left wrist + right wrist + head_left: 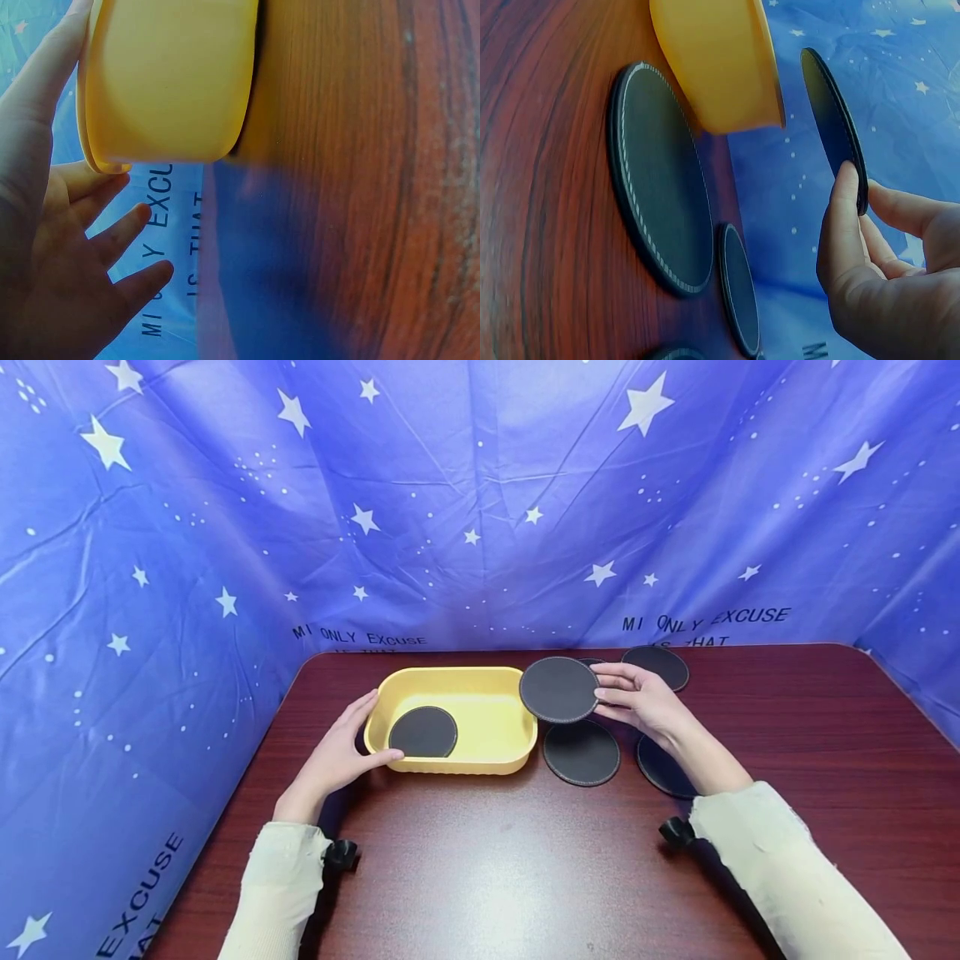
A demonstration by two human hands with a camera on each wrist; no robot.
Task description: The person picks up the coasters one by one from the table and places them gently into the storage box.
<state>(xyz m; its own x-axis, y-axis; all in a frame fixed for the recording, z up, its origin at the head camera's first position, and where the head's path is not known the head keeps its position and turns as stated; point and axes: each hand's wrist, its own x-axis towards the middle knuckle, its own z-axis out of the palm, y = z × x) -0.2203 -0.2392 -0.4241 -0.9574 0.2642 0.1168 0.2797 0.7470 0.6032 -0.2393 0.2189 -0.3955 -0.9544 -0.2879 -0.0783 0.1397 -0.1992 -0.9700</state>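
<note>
My right hand (637,697) pinches a round black coaster (558,690) by its right edge, thumb on one face and fingers on the other. The coaster is raised off the table beside the right end of a yellow oblong container (480,766). In the right wrist view the held coaster (832,124) appears nearly edge-on. Another black coaster (423,732) lies inside the container, toward its left. My left hand (341,756) holds the container's left end, thumb on the front rim and fingers round the far left corner; in the left wrist view some fingers (139,285) spread clear of it.
On the table (480,860), a stitched coaster (582,753) lies right of the container. Another coaster (663,768) is partly under my right wrist, and a further coaster (660,667) sits near the back edge. One more peeks out behind the held coaster. A starry blue curtain (480,510) hangs behind.
</note>
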